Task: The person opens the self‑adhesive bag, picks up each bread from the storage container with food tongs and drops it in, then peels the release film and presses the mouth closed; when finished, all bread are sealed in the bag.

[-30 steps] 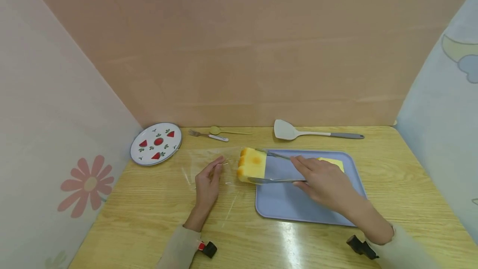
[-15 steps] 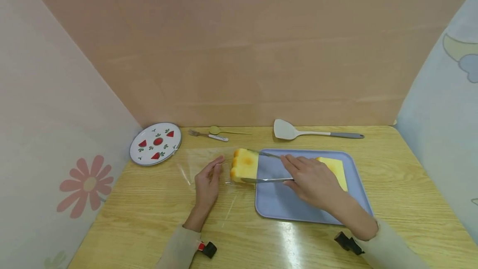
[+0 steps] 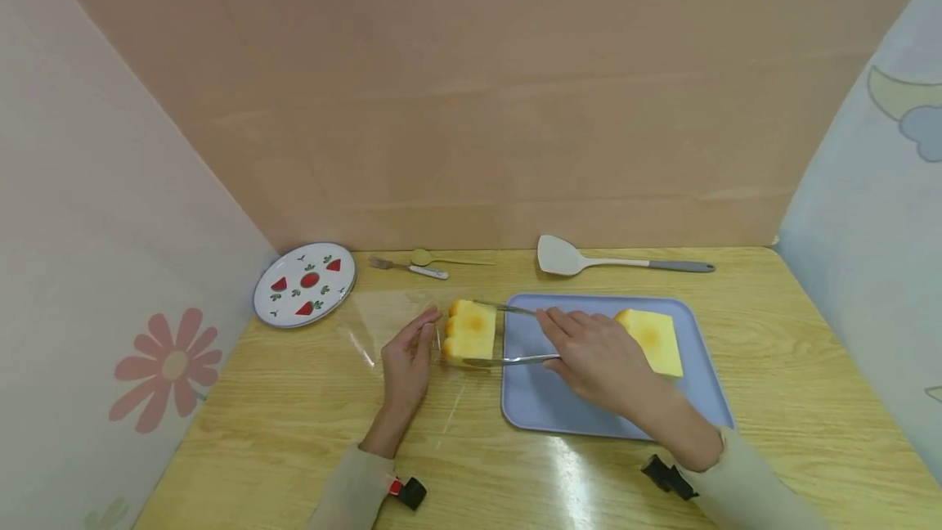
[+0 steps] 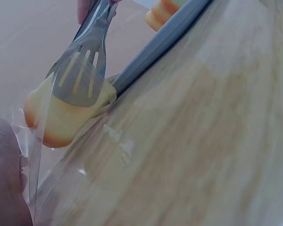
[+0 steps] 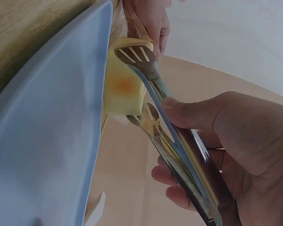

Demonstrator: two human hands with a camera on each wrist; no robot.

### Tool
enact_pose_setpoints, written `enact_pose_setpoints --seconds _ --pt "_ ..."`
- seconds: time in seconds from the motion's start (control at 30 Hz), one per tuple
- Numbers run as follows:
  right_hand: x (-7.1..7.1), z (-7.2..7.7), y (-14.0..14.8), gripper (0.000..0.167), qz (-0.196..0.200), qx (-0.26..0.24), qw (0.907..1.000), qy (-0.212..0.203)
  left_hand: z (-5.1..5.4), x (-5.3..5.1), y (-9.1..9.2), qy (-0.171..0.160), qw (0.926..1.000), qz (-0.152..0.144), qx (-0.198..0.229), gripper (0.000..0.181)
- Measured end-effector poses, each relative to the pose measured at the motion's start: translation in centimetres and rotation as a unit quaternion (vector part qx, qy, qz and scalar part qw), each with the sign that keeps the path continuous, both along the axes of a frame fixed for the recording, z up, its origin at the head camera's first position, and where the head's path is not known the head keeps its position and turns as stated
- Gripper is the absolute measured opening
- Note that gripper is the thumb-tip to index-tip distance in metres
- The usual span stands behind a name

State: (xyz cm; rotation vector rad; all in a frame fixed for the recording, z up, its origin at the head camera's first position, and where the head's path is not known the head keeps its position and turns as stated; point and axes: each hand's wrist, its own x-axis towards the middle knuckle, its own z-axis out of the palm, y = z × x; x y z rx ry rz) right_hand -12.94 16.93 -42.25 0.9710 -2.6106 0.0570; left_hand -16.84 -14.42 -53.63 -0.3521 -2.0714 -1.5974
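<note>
My left hand [image 3: 405, 366] pinches the edge of a clear plastic bag [image 3: 362, 325] lying on the table. My right hand [image 3: 599, 354] grips metal tongs [image 5: 179, 146] with slotted ends. Between the tong ends sits a yellow piece of bread [image 3: 474, 332] with browned bumps along its left side. This bread is at the bag's mouth, close to my left fingers, and clear film covers part of it in the left wrist view. Another yellow piece of bread [image 3: 655, 342] rests on the blue tray [image 3: 545, 415], partly behind my right hand.
A white plate [image 3: 294, 301] with red fruit patterns stands at the back left. Along the back lie a fork [image 3: 409, 268], a small yellow spoon [image 3: 423, 257] and a white spatula [image 3: 562, 256] with a grey handle. Walls border the table at the back and sides.
My right hand, the tongs and the bread have moved left, off the tray toward the bag and my left hand. More of the other bread shows. My left hand has hardly moved.
</note>
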Motion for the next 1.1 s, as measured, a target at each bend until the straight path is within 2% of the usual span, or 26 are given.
enact_pose_setpoints --seconds 0.2,0.43,0.57,0.77,0.87,1.1 --pt "-0.8 -0.5 -0.3 0.074 0.007 -0.013 0.9998 -0.01 0.1 0.0 -0.1 -0.008 1.0 -0.001 -0.003 0.022" --pt "-1.5 -0.8 0.4 0.074 0.008 -0.048 0.9947 -0.091 0.2 0.0 -0.1 -0.016 0.9998 0.01 -0.004 0.022" --pt "-1.7 -1.0 1.1 0.073 0.007 -0.061 0.9917 -0.113 0.2 0.0 -0.1 -0.017 0.9998 0.01 -0.005 0.022" --pt "-2.4 -1.7 1.2 0.069 0.012 -0.067 0.9914 -0.112 0.4 0.1 -0.1 -0.018 0.9998 0.005 -0.003 0.021" --pt "-2.5 -2.0 1.3 0.069 0.011 -0.07 0.9925 -0.1 0.4 0.1 -0.1 -0.018 0.9997 0.002 -0.015 0.02" --pt "-2.5 -2.6 1.1 0.072 0.014 -0.079 0.9939 -0.076 0.5 0.1 0.2 0.017 0.9989 0.016 -0.041 0.019"
